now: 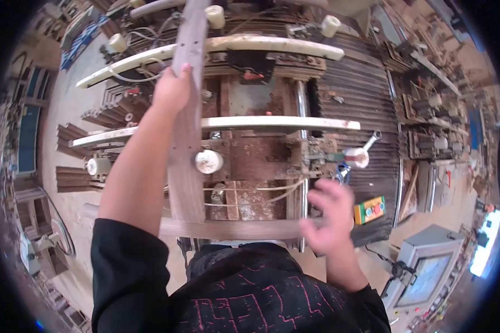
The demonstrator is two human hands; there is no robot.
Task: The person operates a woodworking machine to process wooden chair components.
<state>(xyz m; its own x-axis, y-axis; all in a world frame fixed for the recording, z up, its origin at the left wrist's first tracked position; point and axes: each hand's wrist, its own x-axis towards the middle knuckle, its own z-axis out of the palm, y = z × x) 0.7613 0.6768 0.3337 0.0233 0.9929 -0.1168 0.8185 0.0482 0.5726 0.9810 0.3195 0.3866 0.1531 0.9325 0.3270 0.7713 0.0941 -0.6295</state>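
My left hand [174, 89] is stretched far forward, its fingers wrapped over the edge of a long wooden board [186, 130] with small dark holes. The board runs away from my body across two white rails [280, 123]. Its near end meets a second wooden piece [244, 229], which lies crosswise in front of my waist. My right hand [330, 216], slightly blurred, is raised at the right end of that crosswise piece with its fingers apart and nothing in them. Beside the long board stands a round white clamp head [209, 161].
A yellow-green control box with buttons [369, 210] sits right of my right hand, on the dark ribbed cover [361, 100]. A wrench [373, 140] lies by another white cylinder [356, 157]. A grey monitor cabinet [425, 272] stands at lower right. Thin hoses cross the machine bed.
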